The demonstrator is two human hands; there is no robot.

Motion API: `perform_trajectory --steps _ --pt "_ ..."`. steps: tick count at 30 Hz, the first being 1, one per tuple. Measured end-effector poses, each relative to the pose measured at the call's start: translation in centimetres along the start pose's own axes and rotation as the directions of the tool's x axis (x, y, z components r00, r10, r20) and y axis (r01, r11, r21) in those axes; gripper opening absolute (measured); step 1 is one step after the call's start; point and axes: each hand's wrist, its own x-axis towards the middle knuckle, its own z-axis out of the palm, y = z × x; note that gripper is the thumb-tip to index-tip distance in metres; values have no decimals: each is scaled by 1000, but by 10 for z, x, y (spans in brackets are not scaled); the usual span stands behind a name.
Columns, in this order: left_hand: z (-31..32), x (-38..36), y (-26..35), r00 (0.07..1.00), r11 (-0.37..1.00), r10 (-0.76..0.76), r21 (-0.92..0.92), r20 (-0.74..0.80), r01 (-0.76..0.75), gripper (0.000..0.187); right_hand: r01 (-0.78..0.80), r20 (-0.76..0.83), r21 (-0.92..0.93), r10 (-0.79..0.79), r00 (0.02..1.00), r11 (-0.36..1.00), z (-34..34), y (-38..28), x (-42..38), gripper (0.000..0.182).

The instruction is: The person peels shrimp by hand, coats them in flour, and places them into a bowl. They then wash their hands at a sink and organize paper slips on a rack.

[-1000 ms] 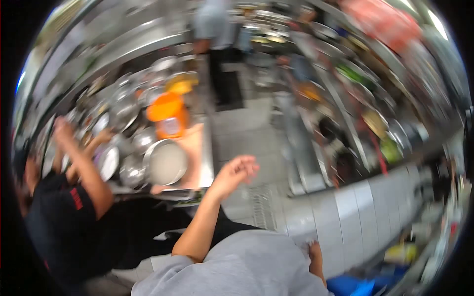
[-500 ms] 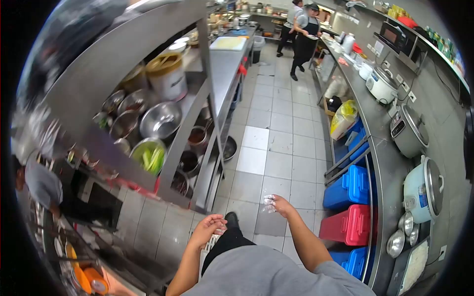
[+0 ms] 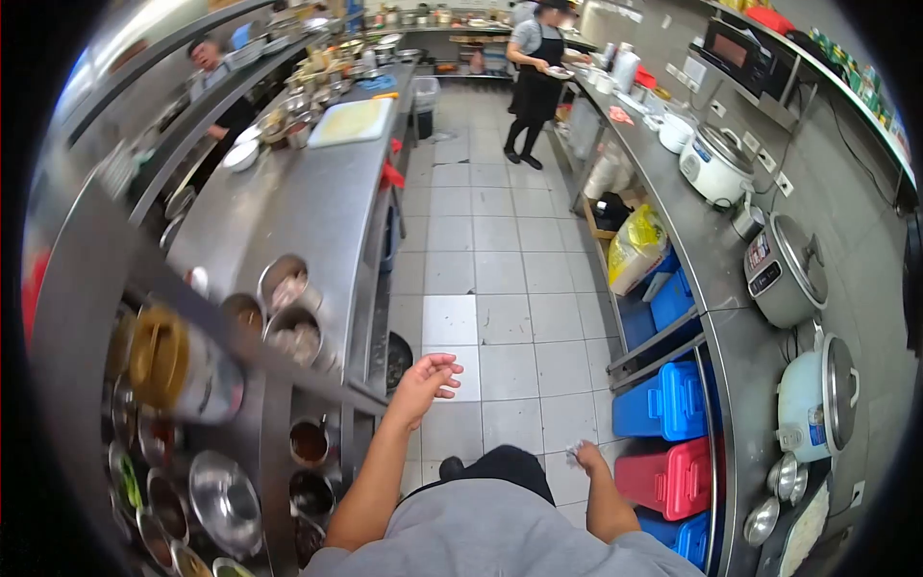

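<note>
My left hand (image 3: 426, 388) is raised in front of my body, near the edge of the steel table on the left. Its fingers are apart and loosely bent, with nothing in them. Lower down on the right, my right hand (image 3: 587, 458) hangs beside the red bin (image 3: 663, 478). It is closed round something whitish and crumpled, too small to make out. Both hands are over the tiled floor (image 3: 508, 317).
A steel table (image 3: 240, 207) with bowls and a cutting board (image 3: 352, 123) runs along the left. The right counter (image 3: 721, 279) carries rice cookers (image 3: 788, 260), with blue bins (image 3: 663, 402) below. A person in a black apron (image 3: 538, 72) stands ahead, holding a plate.
I have moved forward along the aisle. My left hand has risen and reaches further forward; my right hand has dropped back toward my side. The person in the apron is nearer.
</note>
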Motion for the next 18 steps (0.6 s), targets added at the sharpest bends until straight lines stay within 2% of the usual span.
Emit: perform_trajectory --steps 1,3,4,6,8,9,11,12,14,15,16,17,18 --pt "0 28 12 1000 1000 4 -5 16 -4 23 -37 -44 -40 35 998 999 -13 31 12 12" --pt "0 84 34 1000 1000 -3 9 30 3 13 -126 -91 -195 110 990 973 -26 41 -4 10" --pt "-3 114 38 999 1000 -7 17 32 7 13 -193 41 26 192 981 981 -35 60 1 19" --pt "-12 175 42 999 999 -26 -17 33 27 8 -286 52 208 281 958 935 -43 81 9 21" --pt "-19 235 42 998 998 -57 -23 10 57 13 -567 208 301 528 823 767 -62 63 30 22" --pt "-24 265 39 997 997 -72 0 29 72 15 -567 213 280 526 823 774 -73 61 51 22" --pt "-29 320 43 991 989 -127 76 34 124 19 -549 202 368 512 835 750 -93 49 102 24" --pt "-33 338 48 992 990 -126 64 10 125 19 -556 208 344 515 831 757 -112 23 136 24" --pt "-40 384 66 969 962 -247 129 21 242 18 -468 263 291 401 877 834 -146 -45 226 31" --pt "-44 400 81 968 961 -251 118 0 249 16 -259 -23 -254 262 965 932 -142 -89 278 28" --pt "-54 418 92 968 962 -251 105 -25 253 16 -103 -167 -751 -36 985 652 -137 -135 334 26" --pt "-66 433 100 980 979 -191 62 -48 194 17 -88 -144 -768 -37 989 635 -171 -198 394 26" --pt "-78 447 106 989 991 -130 22 -74 132 19 -9 -105 -599 -67 992 800 -163 -259 444 24"
